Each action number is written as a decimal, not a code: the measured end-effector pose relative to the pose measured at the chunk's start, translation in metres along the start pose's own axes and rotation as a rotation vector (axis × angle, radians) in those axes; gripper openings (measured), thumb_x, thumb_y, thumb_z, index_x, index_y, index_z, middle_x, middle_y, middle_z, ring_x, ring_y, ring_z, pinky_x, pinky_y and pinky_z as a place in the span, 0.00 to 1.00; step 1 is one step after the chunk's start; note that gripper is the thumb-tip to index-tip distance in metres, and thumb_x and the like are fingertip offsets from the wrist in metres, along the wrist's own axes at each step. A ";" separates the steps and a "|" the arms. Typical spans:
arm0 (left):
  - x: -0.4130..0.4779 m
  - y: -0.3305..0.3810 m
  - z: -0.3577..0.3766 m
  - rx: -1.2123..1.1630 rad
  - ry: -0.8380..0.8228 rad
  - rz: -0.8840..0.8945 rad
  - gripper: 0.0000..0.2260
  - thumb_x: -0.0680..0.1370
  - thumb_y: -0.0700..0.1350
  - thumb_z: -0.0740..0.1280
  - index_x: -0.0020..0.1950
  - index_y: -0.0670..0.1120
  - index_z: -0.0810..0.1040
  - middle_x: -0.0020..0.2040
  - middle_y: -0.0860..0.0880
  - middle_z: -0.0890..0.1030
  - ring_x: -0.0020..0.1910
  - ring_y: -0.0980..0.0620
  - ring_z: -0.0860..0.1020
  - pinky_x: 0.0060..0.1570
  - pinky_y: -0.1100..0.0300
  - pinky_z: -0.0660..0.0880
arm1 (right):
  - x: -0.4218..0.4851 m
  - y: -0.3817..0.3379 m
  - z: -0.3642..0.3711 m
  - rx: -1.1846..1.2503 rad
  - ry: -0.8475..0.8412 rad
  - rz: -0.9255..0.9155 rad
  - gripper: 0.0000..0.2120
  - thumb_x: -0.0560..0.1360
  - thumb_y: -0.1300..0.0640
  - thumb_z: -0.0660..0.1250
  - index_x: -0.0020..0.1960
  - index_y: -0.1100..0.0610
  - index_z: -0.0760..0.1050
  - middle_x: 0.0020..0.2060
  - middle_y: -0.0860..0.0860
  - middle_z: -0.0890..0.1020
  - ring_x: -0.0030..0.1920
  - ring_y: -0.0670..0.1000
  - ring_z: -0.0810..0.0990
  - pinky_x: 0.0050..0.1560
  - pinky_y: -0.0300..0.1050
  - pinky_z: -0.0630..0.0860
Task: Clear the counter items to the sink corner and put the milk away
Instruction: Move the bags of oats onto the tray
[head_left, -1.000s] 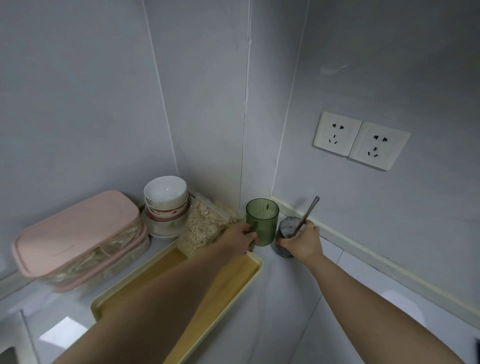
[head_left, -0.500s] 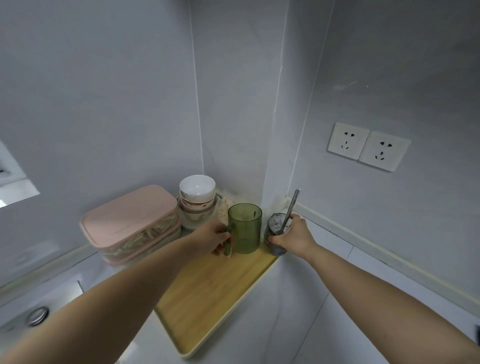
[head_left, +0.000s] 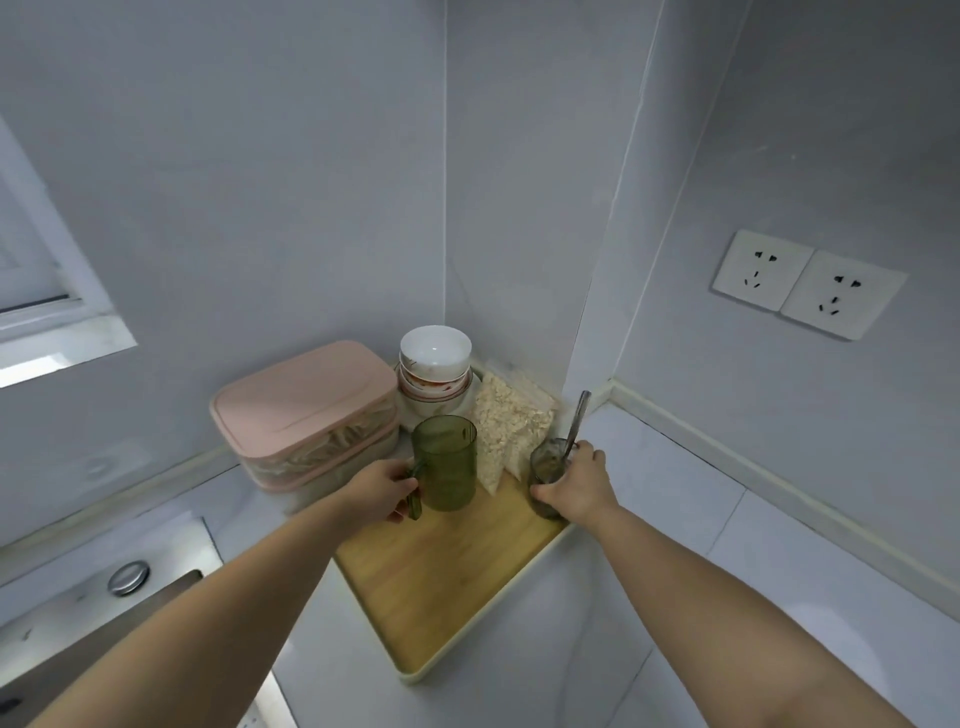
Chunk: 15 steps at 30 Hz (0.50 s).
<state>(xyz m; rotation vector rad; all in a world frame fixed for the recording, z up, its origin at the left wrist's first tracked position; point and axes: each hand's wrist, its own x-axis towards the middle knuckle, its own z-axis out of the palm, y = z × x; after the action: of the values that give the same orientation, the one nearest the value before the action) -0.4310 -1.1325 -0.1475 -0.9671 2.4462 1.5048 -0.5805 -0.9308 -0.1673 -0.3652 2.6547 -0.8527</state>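
Note:
A green translucent mug (head_left: 447, 460) stands at the far end of the wooden tray (head_left: 441, 577), and my left hand (head_left: 382, 488) grips its handle. My right hand (head_left: 576, 486) is wrapped round a small dark glass (head_left: 545, 467) with a metal spoon (head_left: 575, 423) leaning in it, at the tray's far right corner. A clear bag of oats (head_left: 506, 423) lies between the mug and the glass, against the wall corner. No milk is in view.
A pink-lidded storage box (head_left: 304, 410) and stacked white bowls (head_left: 435, 364) fill the wall corner behind the tray. The steel sink (head_left: 93, 613) with its round fitting (head_left: 128, 577) lies at lower left. Two wall sockets (head_left: 808, 283) sit at right above the white counter (head_left: 675, 499).
The mug and the glass have both come left onto the tray's far end, in my hands. The view has swung so the sink shows at lower left.

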 end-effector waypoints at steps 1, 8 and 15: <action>0.002 -0.003 0.000 -0.004 0.018 -0.008 0.11 0.81 0.40 0.57 0.61 0.40 0.74 0.42 0.47 0.77 0.40 0.52 0.76 0.39 0.63 0.76 | 0.002 -0.001 0.001 0.002 0.016 0.009 0.44 0.63 0.47 0.76 0.70 0.59 0.56 0.62 0.56 0.64 0.64 0.57 0.68 0.62 0.49 0.71; 0.011 -0.017 0.011 -0.035 0.113 -0.017 0.09 0.81 0.40 0.58 0.59 0.42 0.74 0.40 0.48 0.75 0.38 0.52 0.74 0.42 0.59 0.75 | 0.019 -0.004 0.004 -0.056 0.039 0.040 0.45 0.65 0.45 0.74 0.72 0.59 0.53 0.64 0.57 0.63 0.66 0.59 0.65 0.64 0.51 0.68; 0.023 -0.021 0.019 0.055 0.130 -0.003 0.12 0.80 0.39 0.58 0.62 0.42 0.73 0.49 0.45 0.77 0.47 0.50 0.75 0.48 0.57 0.72 | 0.025 -0.002 0.010 -0.073 0.017 0.048 0.46 0.65 0.45 0.74 0.72 0.58 0.52 0.64 0.57 0.62 0.66 0.61 0.66 0.65 0.53 0.68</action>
<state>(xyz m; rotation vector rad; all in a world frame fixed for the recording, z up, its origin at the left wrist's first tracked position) -0.4415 -1.1335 -0.1818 -1.0907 2.5578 1.4077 -0.5992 -0.9460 -0.1793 -0.3120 2.7040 -0.7494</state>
